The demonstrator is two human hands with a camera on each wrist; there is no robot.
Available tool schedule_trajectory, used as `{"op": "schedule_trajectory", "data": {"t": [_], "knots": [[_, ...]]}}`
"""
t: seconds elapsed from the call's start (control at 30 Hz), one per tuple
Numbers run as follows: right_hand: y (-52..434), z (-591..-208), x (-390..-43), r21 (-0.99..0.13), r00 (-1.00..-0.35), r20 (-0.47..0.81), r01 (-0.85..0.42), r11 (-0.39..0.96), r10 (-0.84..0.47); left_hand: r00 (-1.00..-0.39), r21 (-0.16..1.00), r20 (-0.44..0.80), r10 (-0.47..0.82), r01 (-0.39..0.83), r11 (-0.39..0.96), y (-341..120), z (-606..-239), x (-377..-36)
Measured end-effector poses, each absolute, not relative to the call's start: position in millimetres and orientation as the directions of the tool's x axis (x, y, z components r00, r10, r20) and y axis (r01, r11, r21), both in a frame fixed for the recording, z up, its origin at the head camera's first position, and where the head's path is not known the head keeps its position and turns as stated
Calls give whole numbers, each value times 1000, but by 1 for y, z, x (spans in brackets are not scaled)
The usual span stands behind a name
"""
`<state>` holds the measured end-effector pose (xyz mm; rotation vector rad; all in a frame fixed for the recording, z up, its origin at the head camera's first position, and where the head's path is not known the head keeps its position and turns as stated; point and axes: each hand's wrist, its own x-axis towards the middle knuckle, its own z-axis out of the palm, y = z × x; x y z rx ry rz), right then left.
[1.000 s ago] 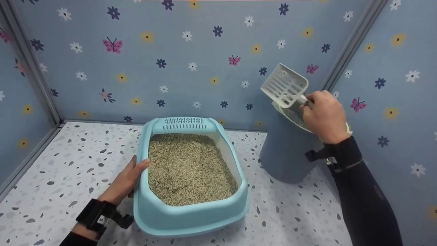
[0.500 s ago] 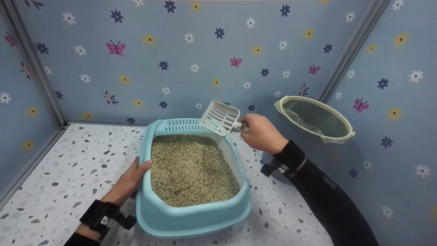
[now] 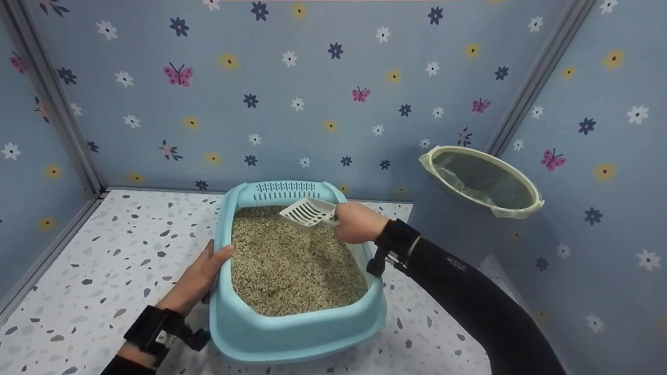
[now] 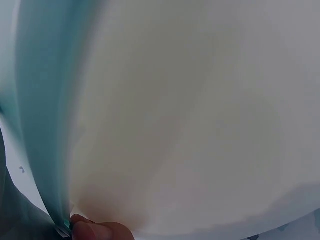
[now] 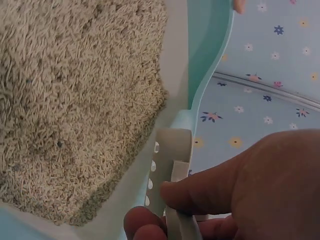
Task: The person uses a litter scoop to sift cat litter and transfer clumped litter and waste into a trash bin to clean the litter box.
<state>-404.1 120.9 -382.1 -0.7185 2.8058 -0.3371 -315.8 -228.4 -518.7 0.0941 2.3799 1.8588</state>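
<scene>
A light blue litter box (image 3: 297, 333) full of pale pellet litter (image 3: 281, 260) stands on the speckled surface. My left hand (image 3: 200, 268) grips its left side, thumb over the rim and the other fingers mostly hidden outside. In the left wrist view, fingertips (image 4: 102, 231) show at the bottom beside the blue edge. My right hand (image 3: 359, 222) holds a slotted white litter scoop (image 3: 307, 213) by its handle over the back right part of the litter. Thumb and fingers close round the handle in the right wrist view; the scoop's tip lies near the box wall (image 5: 207, 50).
To the right stands a blue-grey bin (image 3: 443, 219) with a pale liner bag (image 3: 508, 212) folded over its rim. Flower-patterned panels (image 3: 292, 104) rise behind and on both sides. Speckled surface (image 3: 104, 260) extends left of the box.
My right hand has carried the scoop from above the bin leftward and down to over the litter. My left hand has kept its grip on the box side.
</scene>
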Motion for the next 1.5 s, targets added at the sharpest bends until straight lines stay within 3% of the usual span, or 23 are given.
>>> {"op": "schedule_trajectory", "data": {"t": [0.2,0.43,0.77,0.93,1.3,1.5], "knots": [[110,-389,-412,-282,-822,-304,-407,869,-483,-989,973,-31,145,3,230,-228,-520,-317],[94,-400,-416,-255,-769,-375,-452,855,-518,-989,972,-45,140,-11,234,-227,-521,-316],[85,-417,-410,-237,-750,-367,-497,835,-550,-990,972,-70,121,-40,232,-223,-519,-314],[83,-424,-410,-287,-759,-373,-452,844,-533,-991,976,-63,121,-35,216,-222,-517,-314],[89,-422,-407,-374,-696,-376,-490,787,-612,-987,983,-59,150,-31,183,-223,-519,-315],[111,-398,-414,-517,-739,-294,-411,751,-606,-989,983,-58,138,-32,180,-225,-519,-315]]}}
